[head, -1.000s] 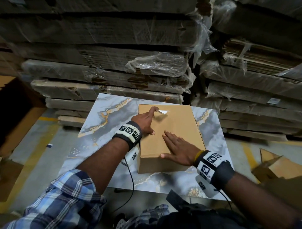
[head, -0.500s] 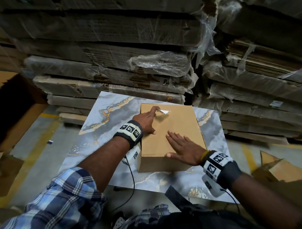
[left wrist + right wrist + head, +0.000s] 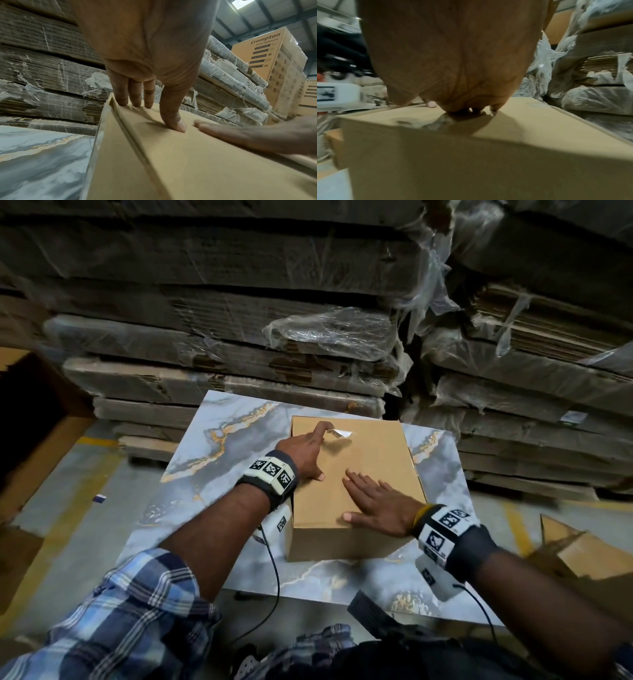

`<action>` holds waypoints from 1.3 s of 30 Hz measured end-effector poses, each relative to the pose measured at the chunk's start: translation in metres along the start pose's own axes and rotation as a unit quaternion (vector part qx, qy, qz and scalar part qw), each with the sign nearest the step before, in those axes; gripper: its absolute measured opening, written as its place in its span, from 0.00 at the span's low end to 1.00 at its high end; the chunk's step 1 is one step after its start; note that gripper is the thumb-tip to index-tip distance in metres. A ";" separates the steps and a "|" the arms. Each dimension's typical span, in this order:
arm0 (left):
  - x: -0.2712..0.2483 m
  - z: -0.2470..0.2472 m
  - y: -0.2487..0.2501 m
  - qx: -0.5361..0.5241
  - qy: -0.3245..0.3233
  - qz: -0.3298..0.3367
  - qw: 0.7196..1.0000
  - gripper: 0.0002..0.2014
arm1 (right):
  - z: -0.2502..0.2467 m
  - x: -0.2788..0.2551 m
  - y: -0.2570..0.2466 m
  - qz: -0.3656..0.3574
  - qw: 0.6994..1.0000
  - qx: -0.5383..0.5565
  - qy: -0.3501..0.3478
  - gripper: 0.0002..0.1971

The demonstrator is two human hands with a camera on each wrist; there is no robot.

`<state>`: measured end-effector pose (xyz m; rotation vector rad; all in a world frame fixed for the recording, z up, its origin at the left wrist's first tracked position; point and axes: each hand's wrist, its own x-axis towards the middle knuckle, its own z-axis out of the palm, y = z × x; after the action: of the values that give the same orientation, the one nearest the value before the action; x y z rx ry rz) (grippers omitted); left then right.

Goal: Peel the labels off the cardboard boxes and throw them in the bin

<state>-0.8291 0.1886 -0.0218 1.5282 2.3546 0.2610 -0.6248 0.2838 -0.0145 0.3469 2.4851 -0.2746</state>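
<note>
A plain brown cardboard box (image 3: pixel 370 474) stands on a marble-patterned table (image 3: pixel 219 474). Near the box's far left corner is a small white label (image 3: pixel 342 434), with its left end lifted off the top. My left hand (image 3: pixel 308 450) rests there. Its bent index finger touches the raised end of the label, and its thumb (image 3: pixel 173 119) presses on the box (image 3: pixel 188 162). The left wrist view does not show the label. My right hand (image 3: pixel 376 505) lies flat on the near half of the top, fingers straight and spread. In the right wrist view my right hand (image 3: pixel 453 54) bears down on the box (image 3: pixel 488 155).
Stacks of flattened cardboard in torn plastic wrap (image 3: pixel 239 337) rise right behind the table and to the right. A big open carton (image 3: pixel 41 446) stands on the floor at the left. Another cardboard box (image 3: pixel 589 553) lies on the floor at the right. Printed cartons (image 3: pixel 267 54) are stacked beyond.
Both hands stay where they were on the box. The label's end by my left index finger looks slightly more raised.
</note>
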 end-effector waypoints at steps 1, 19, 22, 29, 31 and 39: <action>0.000 -0.001 0.001 0.001 0.000 0.000 1.000 0.49 | -0.007 0.010 0.003 0.013 1.000 0.005 0.005 0.45; -0.002 0.000 0.001 -0.001 0.005 0.003 1.000 0.48 | -0.023 0.046 -0.020 0.059 0.997 -0.003 0.047 0.52; -0.004 0.002 0.001 0.000 0.007 0.003 1.000 0.47 | -0.003 0.027 -0.032 0.011 0.999 -0.003 0.041 0.54; -0.001 0.004 -0.001 -0.005 0.012 0.001 1.000 0.46 | -0.005 0.022 -0.008 0.007 0.999 -0.004 0.038 0.47; -0.001 0.003 -0.001 -0.003 0.014 0.004 1.000 0.47 | -0.018 0.043 -0.010 0.044 0.997 0.000 0.055 0.50; 0.001 0.006 -0.003 -0.006 0.014 -0.002 1.000 0.46 | 0.014 0.004 -0.018 -0.021 0.999 -0.017 0.035 0.50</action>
<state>-0.8295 0.1883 -0.0285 1.5229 2.3733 0.2956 -0.6262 0.2632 -0.0264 0.2947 2.5643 -0.2399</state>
